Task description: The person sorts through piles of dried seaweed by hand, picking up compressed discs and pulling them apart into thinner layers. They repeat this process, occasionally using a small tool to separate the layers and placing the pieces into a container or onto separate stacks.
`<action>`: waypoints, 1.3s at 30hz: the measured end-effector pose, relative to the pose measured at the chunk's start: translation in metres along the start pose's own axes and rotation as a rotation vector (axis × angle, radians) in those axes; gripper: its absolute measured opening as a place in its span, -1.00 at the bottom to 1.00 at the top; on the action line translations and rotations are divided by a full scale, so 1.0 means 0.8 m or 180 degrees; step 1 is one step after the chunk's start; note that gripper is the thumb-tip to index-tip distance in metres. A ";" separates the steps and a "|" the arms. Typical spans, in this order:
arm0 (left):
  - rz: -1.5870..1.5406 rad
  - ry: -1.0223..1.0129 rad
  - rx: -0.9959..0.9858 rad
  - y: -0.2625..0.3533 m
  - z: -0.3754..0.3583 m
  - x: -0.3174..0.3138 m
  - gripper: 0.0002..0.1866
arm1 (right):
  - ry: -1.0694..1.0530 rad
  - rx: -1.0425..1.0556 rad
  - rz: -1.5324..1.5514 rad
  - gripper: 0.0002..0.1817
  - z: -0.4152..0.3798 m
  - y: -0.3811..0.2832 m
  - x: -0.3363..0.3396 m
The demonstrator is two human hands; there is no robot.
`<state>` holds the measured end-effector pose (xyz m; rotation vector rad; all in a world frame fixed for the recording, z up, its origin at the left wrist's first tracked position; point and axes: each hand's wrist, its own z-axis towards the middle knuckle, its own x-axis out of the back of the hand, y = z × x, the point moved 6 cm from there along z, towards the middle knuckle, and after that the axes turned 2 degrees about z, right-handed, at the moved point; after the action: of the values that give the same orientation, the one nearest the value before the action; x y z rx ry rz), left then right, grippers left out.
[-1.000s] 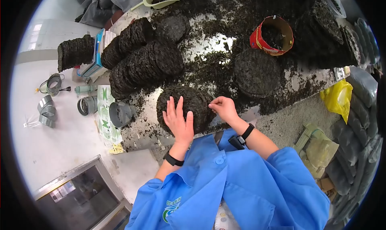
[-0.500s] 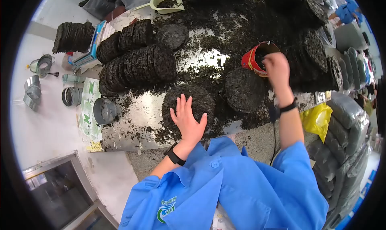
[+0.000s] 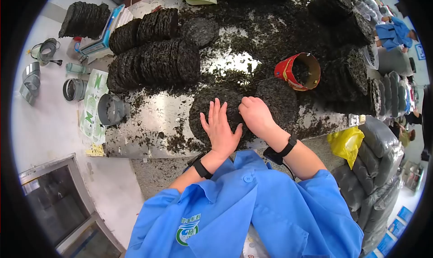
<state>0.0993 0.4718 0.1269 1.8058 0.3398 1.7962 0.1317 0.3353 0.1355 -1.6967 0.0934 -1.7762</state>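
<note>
At the centre of the frame, the left hand [image 3: 221, 129] lies flat and released on a round tea cake [image 3: 212, 107] on the littered desk [image 3: 149, 123], while the right hand [image 3: 256, 116], fingers curled, presses its right edge, below the red ring [image 3: 297, 72].

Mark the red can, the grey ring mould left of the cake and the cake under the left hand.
red can [image 3: 288, 75]: head view, red outer wall.
grey ring mould [image 3: 110, 109]: head view, near rim.
cake [image 3: 204, 105]: head view, bare top left of fingers.
</note>
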 end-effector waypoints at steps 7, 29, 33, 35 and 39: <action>-0.0098 0.0040 0.0110 -0.006 0.000 0.005 -0.09 | 0.1257 -0.1033 0.0590 -0.94 -0.027 0.088 0.135; -0.0165 0.0747 0.0567 -0.096 0.009 0.031 -0.20 | 0.0068 0.0075 0.0234 -0.91 0.101 -0.002 -0.047; -0.0204 0.0770 0.0513 -0.091 0.013 0.030 -0.20 | -0.0323 0.0235 -0.0339 -0.91 0.105 -0.005 -0.063; -0.0198 0.0750 0.0540 -0.088 0.013 0.035 -0.20 | -0.0213 0.0121 0.0296 -0.92 0.101 0.006 -0.039; -0.0049 0.0759 0.0472 -0.078 0.011 0.053 -0.20 | 0.1080 -0.0846 0.1050 -0.93 0.050 0.084 0.096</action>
<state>0.1240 0.5434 0.1281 1.6811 0.5914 2.0268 0.2007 0.2606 0.1751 -1.4314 0.7435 -1.8345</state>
